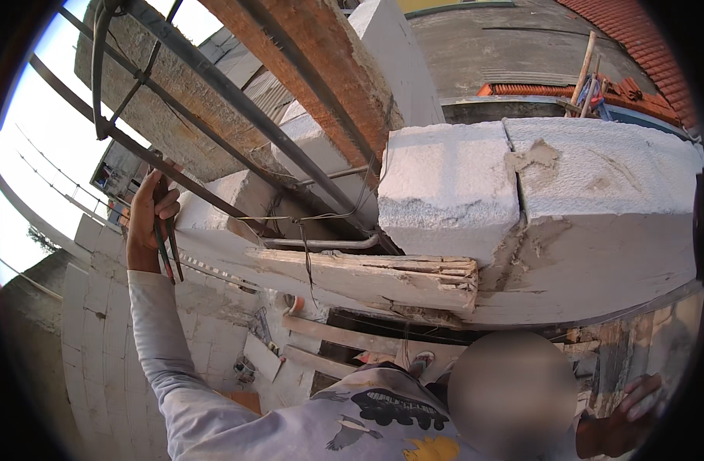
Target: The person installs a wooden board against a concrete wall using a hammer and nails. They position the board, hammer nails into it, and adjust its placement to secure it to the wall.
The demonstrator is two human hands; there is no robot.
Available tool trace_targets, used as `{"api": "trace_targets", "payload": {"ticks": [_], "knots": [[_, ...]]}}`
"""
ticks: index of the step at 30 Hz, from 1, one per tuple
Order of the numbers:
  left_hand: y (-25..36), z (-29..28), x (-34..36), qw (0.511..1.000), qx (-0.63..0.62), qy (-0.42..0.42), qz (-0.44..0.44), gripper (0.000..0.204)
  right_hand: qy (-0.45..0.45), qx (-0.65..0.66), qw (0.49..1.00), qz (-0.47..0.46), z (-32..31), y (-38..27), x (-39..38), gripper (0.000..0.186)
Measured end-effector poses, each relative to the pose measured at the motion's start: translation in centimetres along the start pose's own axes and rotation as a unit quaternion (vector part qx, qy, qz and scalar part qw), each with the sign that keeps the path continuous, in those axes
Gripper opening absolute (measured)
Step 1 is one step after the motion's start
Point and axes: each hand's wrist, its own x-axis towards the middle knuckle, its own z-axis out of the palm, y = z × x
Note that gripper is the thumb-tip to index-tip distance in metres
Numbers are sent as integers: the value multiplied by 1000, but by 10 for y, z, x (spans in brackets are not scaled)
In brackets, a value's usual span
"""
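Noted no lettering, number or sign that I could read: my shirt front (321, 419) bore printed birds with dark and yellow shapes, and the upper end of a grey bar (252, 121) carried a faint pale mark I could not make out.

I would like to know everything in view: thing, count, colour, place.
Bars: several, grey, upper left
Wires: several, dark, among bars
Panels: two, brown, behind bars
Blocks: several, white, right
Plank: one, pale, below blocks
Block wall: one, whitish, lower left
Tiled roof: one, red, upper right
Sticks: two or more, brown, upper right
Floor boards: several, brown, below plank
Pliers: one, dark, left
Shirt: one, whitish, printed, lower centre
Left hand: one, bare, gripping pliers
Right hand: one, bare, lower right
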Motion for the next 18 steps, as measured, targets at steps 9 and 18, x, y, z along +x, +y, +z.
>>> {"api": "trace_targets", "payload": {"ticks": [9,18], "knots": [[-29,-80,-82,896,-255,-272,240,41,-7,77,987,143,80,0,-60,37],[-151,56,-209,791,-210,-570,72,33,-315,-15,890,330,248,6,-136,54]]}}
